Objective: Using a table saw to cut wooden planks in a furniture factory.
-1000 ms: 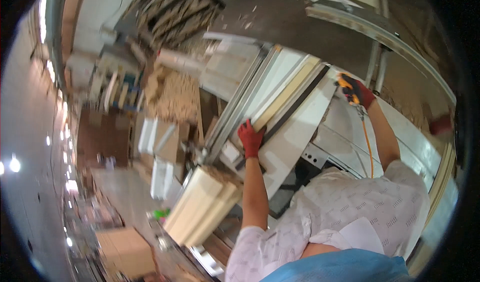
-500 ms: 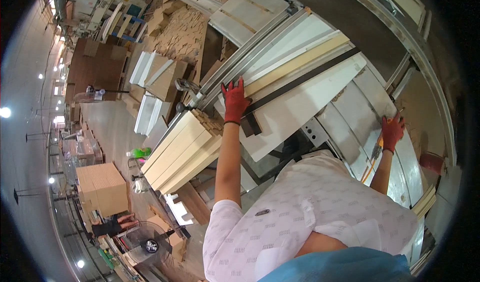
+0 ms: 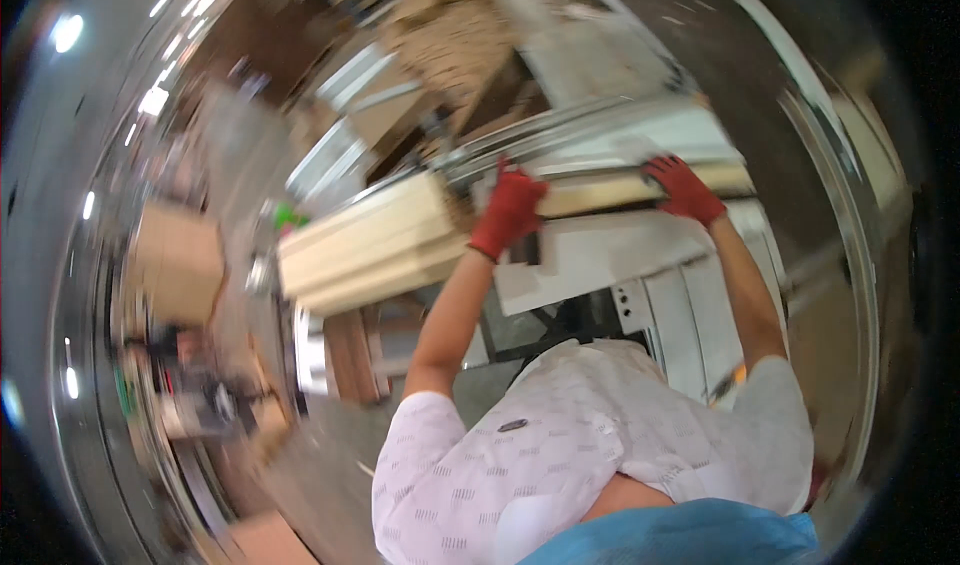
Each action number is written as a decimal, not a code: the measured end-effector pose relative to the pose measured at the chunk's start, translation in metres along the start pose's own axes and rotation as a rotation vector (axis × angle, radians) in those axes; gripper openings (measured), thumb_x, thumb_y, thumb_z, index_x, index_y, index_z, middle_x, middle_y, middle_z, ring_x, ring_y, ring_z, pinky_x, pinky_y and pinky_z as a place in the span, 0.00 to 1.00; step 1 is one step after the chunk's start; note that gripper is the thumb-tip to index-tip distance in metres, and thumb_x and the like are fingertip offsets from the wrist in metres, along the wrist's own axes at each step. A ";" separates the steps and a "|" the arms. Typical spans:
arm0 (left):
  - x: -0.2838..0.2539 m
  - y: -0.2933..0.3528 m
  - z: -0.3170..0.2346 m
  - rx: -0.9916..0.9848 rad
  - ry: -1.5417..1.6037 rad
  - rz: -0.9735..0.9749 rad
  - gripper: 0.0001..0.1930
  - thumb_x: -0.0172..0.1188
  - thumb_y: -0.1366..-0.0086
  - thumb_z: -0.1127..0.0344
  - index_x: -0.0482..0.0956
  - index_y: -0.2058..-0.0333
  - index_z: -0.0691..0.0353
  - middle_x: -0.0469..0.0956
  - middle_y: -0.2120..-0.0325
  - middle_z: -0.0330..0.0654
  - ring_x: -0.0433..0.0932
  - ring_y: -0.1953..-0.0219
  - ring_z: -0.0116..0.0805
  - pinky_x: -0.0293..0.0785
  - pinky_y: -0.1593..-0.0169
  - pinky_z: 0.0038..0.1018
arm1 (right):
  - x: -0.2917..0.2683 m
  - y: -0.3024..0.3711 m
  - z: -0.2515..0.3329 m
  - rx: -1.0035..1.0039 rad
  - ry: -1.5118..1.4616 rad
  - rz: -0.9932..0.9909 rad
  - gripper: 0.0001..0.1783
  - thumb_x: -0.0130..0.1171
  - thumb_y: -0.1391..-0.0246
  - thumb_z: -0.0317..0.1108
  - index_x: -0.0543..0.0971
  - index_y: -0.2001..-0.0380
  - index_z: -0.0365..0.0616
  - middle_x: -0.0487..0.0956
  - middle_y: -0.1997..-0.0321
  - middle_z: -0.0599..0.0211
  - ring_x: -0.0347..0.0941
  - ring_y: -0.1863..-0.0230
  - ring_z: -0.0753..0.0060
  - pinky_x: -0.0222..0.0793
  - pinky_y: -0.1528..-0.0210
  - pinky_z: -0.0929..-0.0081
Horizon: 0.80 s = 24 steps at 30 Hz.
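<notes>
A long cream board (image 3: 590,193) lies across the saw-like bench, beside a dark strip and a large white panel (image 3: 600,255). My left hand (image 3: 512,210), in a red glove, rests at the board's left end with its fingers apart. Farther right, my right hand (image 3: 686,191), also red-gloved, reaches over the same board with its fingers stretched out. Motion blurs both hands, and their undersides are hidden. A short dark block (image 3: 531,248) sits just below my left hand. Near my right sleeve an orange-marked tool (image 3: 738,375) lies on the metal table, partly hidden.
Stacked cream boards (image 3: 370,245) stand left of my left hand. Metal rails (image 3: 570,125) run along the bench's far side. Beyond them is a heap of wood offcuts (image 3: 450,60). A cardboard-coloured stack (image 3: 178,262) stands on the floor at left.
My right hand has let go of the orange tool and moved left and away from me onto the cream board. My left hand stays at the board's end. The view has turned.
</notes>
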State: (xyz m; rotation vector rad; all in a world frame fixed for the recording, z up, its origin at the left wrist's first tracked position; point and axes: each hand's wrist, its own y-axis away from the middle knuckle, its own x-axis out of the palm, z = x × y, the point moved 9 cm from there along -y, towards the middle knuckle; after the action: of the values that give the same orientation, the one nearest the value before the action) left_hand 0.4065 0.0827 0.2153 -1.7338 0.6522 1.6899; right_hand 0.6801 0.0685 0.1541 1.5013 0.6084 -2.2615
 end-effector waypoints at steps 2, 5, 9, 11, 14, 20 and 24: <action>-0.005 0.021 -0.016 -0.018 0.025 0.022 0.33 0.76 0.67 0.52 0.81 0.57 0.50 0.81 0.67 0.41 0.76 0.53 0.46 0.45 0.32 0.61 | 0.013 -0.001 -0.005 -0.042 -0.108 0.006 0.46 0.74 0.66 0.34 0.67 0.40 0.43 0.70 0.38 0.55 0.63 0.36 0.51 0.57 0.32 0.58; -0.009 0.061 -0.031 -0.179 -0.055 0.163 0.32 0.74 0.62 0.51 0.80 0.53 0.48 0.79 0.62 0.43 0.74 0.52 0.45 0.47 0.34 0.64 | 0.034 0.004 0.005 -0.129 -0.059 0.041 0.36 0.74 0.66 0.32 0.74 0.48 0.43 0.76 0.46 0.55 0.71 0.44 0.48 0.67 0.40 0.58; -0.035 0.128 -0.033 -0.397 0.050 -0.215 0.40 0.73 0.57 0.51 0.70 0.42 0.47 0.73 0.51 0.46 0.67 0.43 0.46 0.48 0.35 0.65 | 0.014 -0.008 0.061 -0.177 -0.142 -0.056 0.31 0.73 0.66 0.28 0.76 0.53 0.43 0.80 0.53 0.55 0.75 0.51 0.48 0.72 0.47 0.59; -0.067 0.162 -0.041 -0.581 0.057 -0.476 0.55 0.75 0.57 0.56 0.53 0.32 0.51 0.63 0.41 0.55 0.59 0.37 0.54 0.49 0.35 0.61 | 0.004 -0.016 0.101 -0.138 -0.123 -0.001 0.31 0.73 0.66 0.28 0.75 0.53 0.44 0.80 0.53 0.55 0.76 0.53 0.49 0.73 0.50 0.59; -0.062 0.213 -0.034 -0.956 0.317 -0.990 0.60 0.76 0.58 0.58 0.45 0.31 0.57 0.55 0.37 0.59 0.53 0.34 0.57 0.47 0.32 0.54 | 0.006 -0.024 0.124 -0.155 -0.105 -0.037 0.32 0.73 0.65 0.29 0.75 0.52 0.44 0.79 0.54 0.55 0.76 0.53 0.49 0.72 0.51 0.59; 0.096 0.246 0.003 -1.171 1.610 -1.347 0.48 0.64 0.38 0.67 0.37 0.30 0.56 0.64 0.43 0.51 0.67 0.44 0.37 0.69 0.46 0.32 | 0.023 -0.064 0.254 -0.126 -0.140 0.064 0.33 0.72 0.62 0.32 0.74 0.49 0.44 0.80 0.52 0.54 0.76 0.50 0.51 0.71 0.48 0.61; 0.037 0.303 0.032 -1.230 1.650 -1.636 0.43 0.59 0.35 0.68 0.39 0.30 0.53 0.74 0.55 0.43 0.75 0.61 0.28 0.76 0.63 0.24 | 0.056 -0.093 0.330 -0.221 -0.043 0.070 0.34 0.72 0.64 0.36 0.73 0.49 0.46 0.78 0.50 0.55 0.74 0.50 0.50 0.70 0.48 0.59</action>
State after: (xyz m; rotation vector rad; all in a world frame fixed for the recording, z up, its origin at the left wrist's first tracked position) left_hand 0.1670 -0.0985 0.1509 -2.6267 -1.3466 -0.9708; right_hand 0.3564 -0.0323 0.2299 1.3423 0.7539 -2.0921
